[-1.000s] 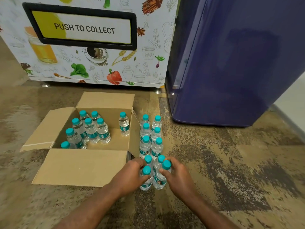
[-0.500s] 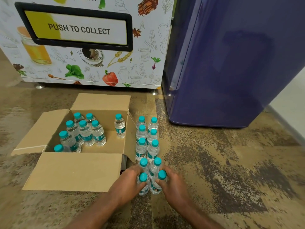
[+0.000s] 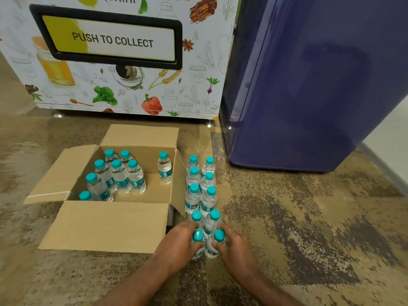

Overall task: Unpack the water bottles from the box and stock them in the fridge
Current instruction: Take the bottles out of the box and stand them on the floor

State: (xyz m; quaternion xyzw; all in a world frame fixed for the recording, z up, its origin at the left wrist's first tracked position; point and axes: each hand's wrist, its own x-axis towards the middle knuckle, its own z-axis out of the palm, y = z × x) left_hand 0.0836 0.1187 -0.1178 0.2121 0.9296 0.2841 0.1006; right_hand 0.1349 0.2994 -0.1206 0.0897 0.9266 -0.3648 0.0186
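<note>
The left hand (image 3: 178,246) has its grip closed round the near left bottle (image 3: 197,237). The right hand (image 3: 236,248) has its grip closed round the near right bottle (image 3: 218,236), just beside it. Both bottles are on the floor (image 3: 309,217), at the near end of two rows of bottles (image 3: 193,197) along the right side of the open box (image 3: 106,226). Inside the box, a bunch of bottles (image 3: 120,180) stands at the left and one lone bottle (image 3: 164,170) stands far right. The blue fridge (image 3: 309,96) is far right, door shut, beside a machine (image 3: 198,85) with food pictures.
</note>
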